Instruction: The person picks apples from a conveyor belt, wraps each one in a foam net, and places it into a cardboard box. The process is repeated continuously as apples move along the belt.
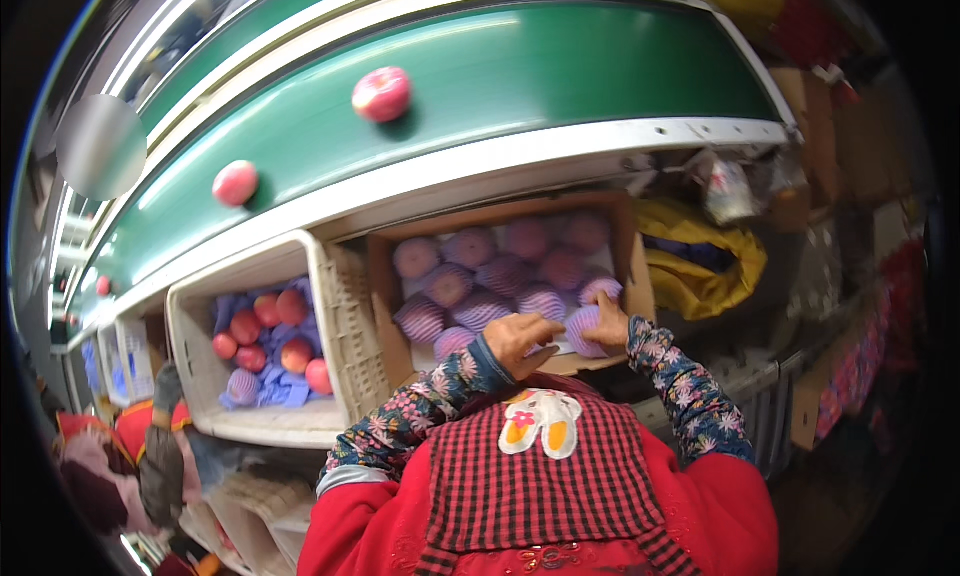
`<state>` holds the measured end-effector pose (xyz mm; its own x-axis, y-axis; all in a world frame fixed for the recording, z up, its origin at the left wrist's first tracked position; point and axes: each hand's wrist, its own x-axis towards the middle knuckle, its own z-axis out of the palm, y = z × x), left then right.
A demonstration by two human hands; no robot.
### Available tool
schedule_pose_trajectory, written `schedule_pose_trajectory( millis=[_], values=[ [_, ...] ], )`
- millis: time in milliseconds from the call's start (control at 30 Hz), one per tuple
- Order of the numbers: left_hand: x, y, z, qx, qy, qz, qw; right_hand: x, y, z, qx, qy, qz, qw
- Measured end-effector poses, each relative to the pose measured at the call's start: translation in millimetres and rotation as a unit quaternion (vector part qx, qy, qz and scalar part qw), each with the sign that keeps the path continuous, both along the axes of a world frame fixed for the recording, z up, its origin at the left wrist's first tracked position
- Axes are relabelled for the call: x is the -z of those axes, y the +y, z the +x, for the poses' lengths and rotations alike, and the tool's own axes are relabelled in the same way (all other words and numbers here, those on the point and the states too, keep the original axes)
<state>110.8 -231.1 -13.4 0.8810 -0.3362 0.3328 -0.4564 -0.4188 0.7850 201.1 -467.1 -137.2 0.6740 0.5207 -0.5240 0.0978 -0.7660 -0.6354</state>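
Sleeved apples (pixel 447 286) fill most of the carton (pixel 638 261), gaps showing nearside, where the right hand (pixel 608 326) pinches one netted apple (pixel 582 332) and the left hand (pixel 520 342) curves, its grip unclear, while bare apples (pixel 245 326) lie in the crate (pixel 270 435)

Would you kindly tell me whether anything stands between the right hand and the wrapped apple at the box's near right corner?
Nothing visible does: the right hand appears to touch that apple in the box. The left hand is close on the apple's left, not between them.
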Motion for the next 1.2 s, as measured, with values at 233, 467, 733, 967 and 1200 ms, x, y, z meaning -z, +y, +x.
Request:
schedule_pose_trajectory(
  millis=[233, 467, 733, 967, 1200],
  values=[
    [-12.5, 56.5, -83.8, -0.139, 0.183, -0.157, 0.96, 45.8, -12.7, -0.2, -0.098, 0.059, 0.102, 0.988],
    [-5.6, 176.1, -169.1, -0.473, 0.162, -0.171, 0.849, 21.7, -17.7, 20.6, -0.256, -0.031, -0.045, 0.965],
    [135.1, 291.8, -158.9, -0.344, 0.386, 0.252, 0.818, 4.8, 9.0, 2.2, -0.212, -0.132, -0.161, 0.955],
    [266.7, 288.6, -119.0, -0.253, 0.412, 0.334, 0.81, -25.7, 36.5, -31.8, -0.184, -0.193, -0.053, 0.962],
    [254.3, 311.5, -127.1, -0.22, 0.281, 0.362, 0.861, -107.7, 92.9, 8.8, -0.017, -0.196, 0.183, 0.963]
  ],
)
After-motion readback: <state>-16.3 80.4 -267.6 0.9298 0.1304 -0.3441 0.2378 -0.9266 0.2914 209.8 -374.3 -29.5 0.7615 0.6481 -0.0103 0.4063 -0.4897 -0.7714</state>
